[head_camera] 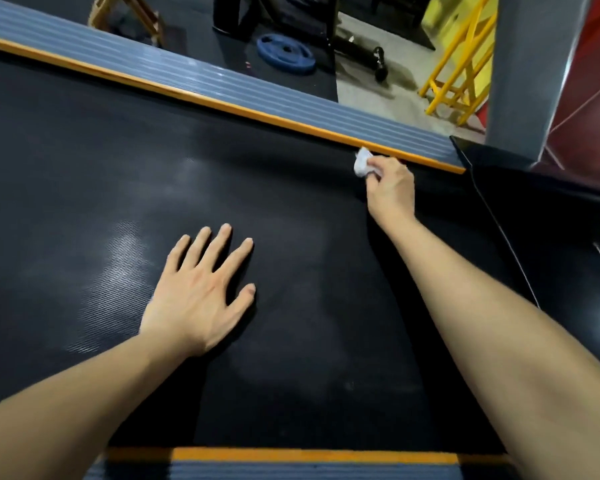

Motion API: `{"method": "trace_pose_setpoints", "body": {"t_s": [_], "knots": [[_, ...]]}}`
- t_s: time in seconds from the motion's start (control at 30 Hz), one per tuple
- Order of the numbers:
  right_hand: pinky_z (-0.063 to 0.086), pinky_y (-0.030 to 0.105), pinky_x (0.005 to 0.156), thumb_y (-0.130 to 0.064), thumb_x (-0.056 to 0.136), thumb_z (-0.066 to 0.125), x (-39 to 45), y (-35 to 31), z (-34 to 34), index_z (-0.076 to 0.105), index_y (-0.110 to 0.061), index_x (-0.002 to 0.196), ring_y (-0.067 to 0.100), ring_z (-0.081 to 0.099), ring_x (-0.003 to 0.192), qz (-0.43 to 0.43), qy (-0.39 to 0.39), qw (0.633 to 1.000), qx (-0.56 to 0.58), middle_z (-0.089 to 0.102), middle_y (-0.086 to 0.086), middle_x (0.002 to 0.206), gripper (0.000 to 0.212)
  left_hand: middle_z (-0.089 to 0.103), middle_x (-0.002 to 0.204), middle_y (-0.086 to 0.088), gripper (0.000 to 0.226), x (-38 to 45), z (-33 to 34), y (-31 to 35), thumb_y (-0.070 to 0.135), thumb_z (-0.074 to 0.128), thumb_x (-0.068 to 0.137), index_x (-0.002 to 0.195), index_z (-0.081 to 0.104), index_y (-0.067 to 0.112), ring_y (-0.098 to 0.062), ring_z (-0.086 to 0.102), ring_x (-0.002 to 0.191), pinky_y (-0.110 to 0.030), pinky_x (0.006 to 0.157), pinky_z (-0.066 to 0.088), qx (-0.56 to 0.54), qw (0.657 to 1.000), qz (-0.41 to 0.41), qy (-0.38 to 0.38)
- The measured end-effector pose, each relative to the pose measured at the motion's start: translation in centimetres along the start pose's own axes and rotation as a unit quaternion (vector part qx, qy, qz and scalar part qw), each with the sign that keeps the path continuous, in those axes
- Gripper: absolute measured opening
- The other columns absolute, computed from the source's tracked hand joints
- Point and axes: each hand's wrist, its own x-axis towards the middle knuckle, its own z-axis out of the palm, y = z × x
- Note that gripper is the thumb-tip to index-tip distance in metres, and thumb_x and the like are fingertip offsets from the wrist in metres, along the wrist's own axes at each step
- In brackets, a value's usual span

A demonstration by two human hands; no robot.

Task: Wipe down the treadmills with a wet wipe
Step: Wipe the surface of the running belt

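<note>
Head view, looking down on a treadmill belt [291,271], black and finely textured, filling most of the frame. Pale sheen patches on the belt at about 9 o'clock.

Left hand [201,292]: flat on the belt just left of centre, palm down, fingers straight and spread, grasping nothing.

Right hand [392,188]: reaches toward 1 o'clock, fingers curled, pinching a crumpled white wet wipe [362,162]. The wipe sits at the far edge of the belt, against the orange trim strip [222,105] that runs diagonally from 10 o'clock down to 2 o'clock. Exact contact point of wipe on strip versus belt: cannot tell.

Beyond the orange strip lies a grey ribbed side rail [187,76]. A second orange strip and grey rail [309,471] cross the frame at 6 o'clock.

Background, 12 o'clock: blue weight plate [286,53] on dark floor. At 1 o'clock: black dumbbell [380,64] and a yellow metal frame [461,64]. At 2 o'clock: grey upright post [527,64].
</note>
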Motion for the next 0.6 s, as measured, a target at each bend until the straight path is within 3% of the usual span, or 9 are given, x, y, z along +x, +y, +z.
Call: {"method": "trace_pose_setpoints", "body": {"t_s": [0.1, 0.17, 0.27, 0.33, 0.4, 0.47, 0.6], "knots": [[0.044, 0.031, 0.090, -0.007, 0.093, 0.047, 4.3, -0.1, 1.7, 0.071, -0.012, 0.118, 0.030, 0.060, 0.112, 0.001, -0.018, 1.000, -0.007, 0.068, 0.012, 0.119, 0.035, 0.018, 0.169, -0.003, 0.072, -0.1, -0.2, 0.0, 0.066, 0.022, 0.095, 0.161, 0.021, 0.037, -0.027, 0.013, 0.157, -0.047, 0.126, 0.010, -0.004, 1.000, 0.001, 0.003], [0.045, 0.030, 0.088, -0.008, 0.094, 0.044, 6.6, 0.1, 3.3, 0.070, -0.018, 0.122, 0.029, 0.060, 0.114, 0.027, -0.043, 0.998, -0.023, 0.066, 0.010, 0.123, 0.039, 0.019, 0.169, -0.003, 0.071, -0.1, -0.4, -0.1, 0.066, 0.023, 0.096, 0.161, 0.022, 0.037, -0.027, 0.013, 0.157, -0.047, 0.126, 0.011, -0.007, 1.000, 0.001, -0.001], [0.037, 0.025, 0.074, -0.010, 0.093, 0.045, 7.6, 0.6, 5.9, 0.072, -0.015, 0.111, 0.033, 0.062, 0.108, 0.049, -0.078, 0.995, -0.034, 0.063, 0.010, 0.103, 0.033, 0.015, 0.170, -0.001, 0.071, -0.2, -0.5, -0.1, 0.067, 0.021, 0.096, 0.161, 0.018, 0.038, -0.025, 0.010, 0.157, -0.047, 0.127, 0.010, -0.007, 1.000, 0.001, -0.003], [0.039, 0.026, 0.079, -0.014, 0.096, 0.045, 6.6, 0.2, 7.0, 0.071, -0.014, 0.114, 0.034, 0.060, 0.112, 0.043, -0.081, 0.995, -0.036, 0.064, 0.012, 0.111, 0.032, 0.013, 0.170, 0.000, 0.071, -0.2, -0.6, 0.0, 0.067, 0.021, 0.097, 0.161, 0.017, 0.039, -0.024, 0.008, 0.158, -0.047, 0.127, 0.010, -0.008, 1.000, 0.002, -0.004], [0.046, 0.032, 0.092, -0.011, 0.096, 0.047, 4.6, -0.7, 7.1, 0.071, -0.015, 0.116, 0.033, 0.060, 0.114, -0.029, -0.091, 0.995, -0.013, 0.066, 0.013, 0.121, 0.032, 0.012, 0.171, 0.001, 0.070, -0.2, -0.6, 0.0, 0.067, 0.021, 0.097, 0.161, 0.015, 0.040, -0.023, 0.007, 0.158, -0.047, 0.127, 0.009, -0.009, 1.000, 0.001, -0.002], [0.047, 0.034, 0.093, -0.004, 0.089, 0.052, 1.3, -1.5, 6.8, 0.074, -0.013, 0.109, 0.034, 0.063, 0.106, -0.155, -0.110, 0.981, 0.040, 0.070, 0.012, 0.114, 0.031, 0.010, 0.171, 0.002, 0.070, -0.3, -0.6, 0.1, 0.067, 0.021, 0.097, 0.161, 0.014, 0.041, -0.022, 0.005, 0.158, -0.046, 0.127, 0.008, -0.010, 1.000, 0.002, -0.005], [0.048, 0.033, 0.088, 0.004, 0.085, 0.055, -3.0, -2.0, 5.7, 0.071, -0.008, 0.101, 0.027, 0.061, 0.093, -0.369, -0.183, 0.909, 0.059, 0.071, 0.007, 0.105, 0.026, 0.010, 0.171, 0.003, 0.069, -0.2, -0.6, 0.1, 0.068, 0.021, 0.097, 0.161, 0.012, 0.043, -0.022, 0.005, 0.158, -0.046, 0.127, 0.008, -0.015, 1.000, 0.000, -0.010]]}}
